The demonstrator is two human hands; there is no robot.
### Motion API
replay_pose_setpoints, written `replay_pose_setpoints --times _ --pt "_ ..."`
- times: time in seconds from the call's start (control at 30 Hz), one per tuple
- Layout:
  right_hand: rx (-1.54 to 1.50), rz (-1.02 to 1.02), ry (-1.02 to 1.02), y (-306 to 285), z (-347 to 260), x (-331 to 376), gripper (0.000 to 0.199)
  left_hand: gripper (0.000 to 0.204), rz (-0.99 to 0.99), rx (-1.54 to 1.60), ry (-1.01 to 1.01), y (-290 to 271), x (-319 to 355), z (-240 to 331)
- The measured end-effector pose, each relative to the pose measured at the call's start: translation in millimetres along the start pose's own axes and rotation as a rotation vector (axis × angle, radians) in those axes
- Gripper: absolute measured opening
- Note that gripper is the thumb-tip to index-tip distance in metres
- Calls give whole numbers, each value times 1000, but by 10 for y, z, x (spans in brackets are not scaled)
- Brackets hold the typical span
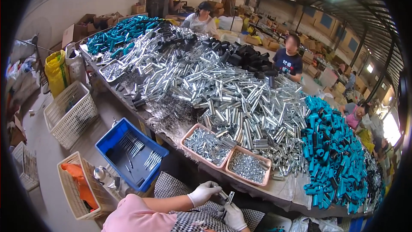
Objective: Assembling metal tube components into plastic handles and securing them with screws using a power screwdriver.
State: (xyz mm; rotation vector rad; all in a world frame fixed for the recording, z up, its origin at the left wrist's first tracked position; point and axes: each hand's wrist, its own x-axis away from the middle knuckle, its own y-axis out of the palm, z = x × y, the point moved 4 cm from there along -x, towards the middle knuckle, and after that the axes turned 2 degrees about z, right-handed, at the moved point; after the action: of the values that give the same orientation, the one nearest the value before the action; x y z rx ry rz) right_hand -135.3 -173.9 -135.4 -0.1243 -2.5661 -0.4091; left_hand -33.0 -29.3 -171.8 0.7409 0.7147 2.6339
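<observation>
Both my hands wear white gloves and meet low in the head view, over a checked apron (169,185). My left hand (203,194) is closed, pinching a short metal tube (222,195). My right hand (234,217) is closed around a shiny metal piece (231,197) standing up from its fingers, close beside the tube. Something dark shows at the right fingers; its kind is too small to tell. Ahead of my hands, at the table edge, stand a pink tray of slim metal parts (183,145) and a pink tray of small metal pieces (269,163).
The long table carries a heap of metal tubes (214,77), with black sleeves (240,56) beyond. Teal handles (328,146) pile up at right and far left. A blue bin (102,144) holding thin tools and white baskets (71,116) stand left. Several people work around.
</observation>
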Motion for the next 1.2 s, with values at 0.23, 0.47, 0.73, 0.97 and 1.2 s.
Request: replay_pose_setpoints --times 0.23,0.47,0.73,0.97,1.2 --pt "1 -65 74 -23 8 -92 32 25 83 101 -44 -38 56 74" --pt "11 -78 93 -47 4 -139 33 19 84 145 -30 43 69 323" --pt "323 -109 -192 -104 -45 -163 22 25 112 -35 25 34 -56 284" --pt "142 -3 -83 39 -71 -89 21 23 33 -107 84 52 112 428" --pt "333 11 -167 64 -392 -37 20 22 102 -169 286 99 23 728"
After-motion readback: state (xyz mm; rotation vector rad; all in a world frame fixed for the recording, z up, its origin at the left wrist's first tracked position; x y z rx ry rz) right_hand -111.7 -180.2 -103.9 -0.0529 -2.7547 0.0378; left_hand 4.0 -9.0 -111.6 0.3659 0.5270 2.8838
